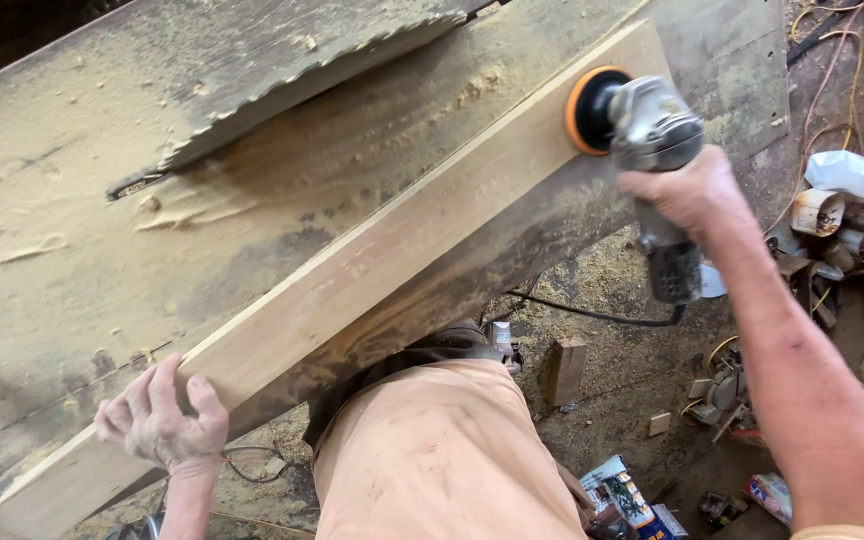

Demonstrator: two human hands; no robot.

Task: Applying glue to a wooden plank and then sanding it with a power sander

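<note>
A long pale wooden board point(372, 265) lies slantwise along the near edge of a dusty saw table point(72, 250). My left hand point(162, 420) presses down on the board's near end, fingers curled over its edge. My right hand point(687, 190) grips the grey body of an angle grinder point(652, 130). Its orange sanding disc point(584, 108) rests against the board's far end. The grinder's black cord point(592, 315) trails down under the table.
A toothed circular saw blade point(302, 90) rises from the table top behind the board. Sawdust covers the table and floor. Wood blocks point(567, 370), cables, a white bag point(857, 175) and assorted clutter lie on the floor to the right.
</note>
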